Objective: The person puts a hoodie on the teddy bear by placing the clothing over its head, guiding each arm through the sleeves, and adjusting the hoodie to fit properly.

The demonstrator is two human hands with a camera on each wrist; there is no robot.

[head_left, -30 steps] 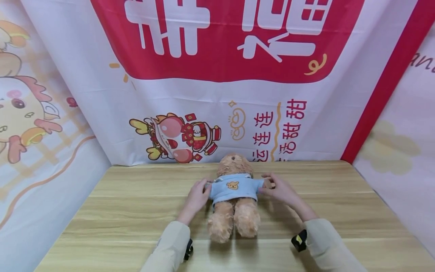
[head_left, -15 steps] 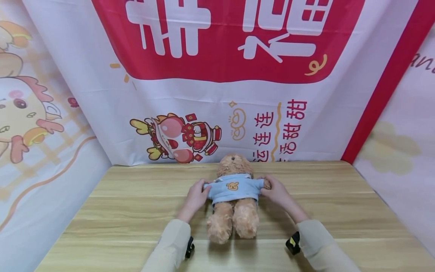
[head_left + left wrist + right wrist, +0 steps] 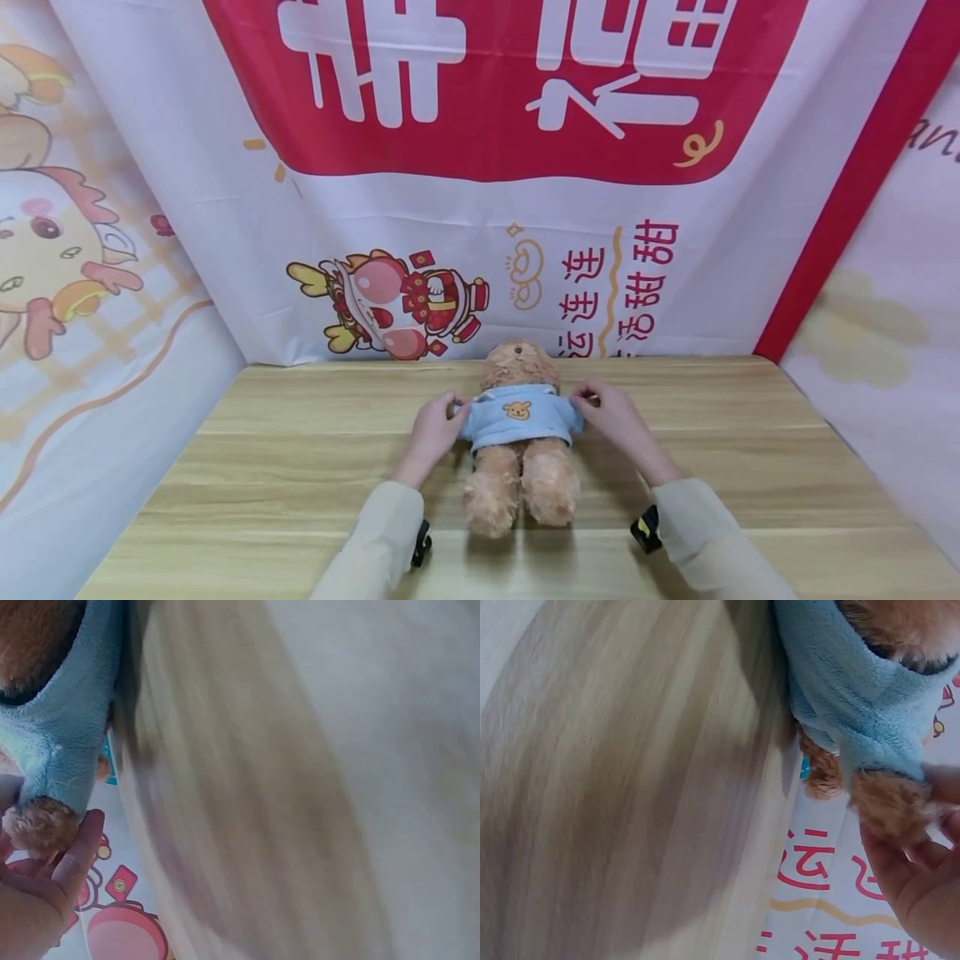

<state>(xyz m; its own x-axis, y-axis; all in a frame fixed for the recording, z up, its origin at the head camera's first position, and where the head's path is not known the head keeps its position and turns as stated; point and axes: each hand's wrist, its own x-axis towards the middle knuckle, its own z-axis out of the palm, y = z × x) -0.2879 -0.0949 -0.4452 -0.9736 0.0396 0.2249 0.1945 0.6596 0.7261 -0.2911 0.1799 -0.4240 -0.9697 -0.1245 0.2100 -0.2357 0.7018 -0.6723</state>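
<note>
A brown plush teddy bear in a light blue sweater lies on its back on the wooden table, head toward the backdrop. My left hand holds the bear's arm on the left side. In the left wrist view its fingers and thumb are around the furry paw, just below the sleeve cuff. On the other side my right hand grips the opposite arm. The right wrist view shows the thumb and fingers about that paw. Part of each paw is hidden by the hand.
The wood-grain table spreads on both sides of the bear. A white and red printed cloth hangs directly behind the bear's head. Printed cloths also line the left side and right side.
My right fingers, looser around the paw a second ago, have closed on the bear's arm. The bear's body and legs have shifted slightly right. The left hand stays nearly in place.
</note>
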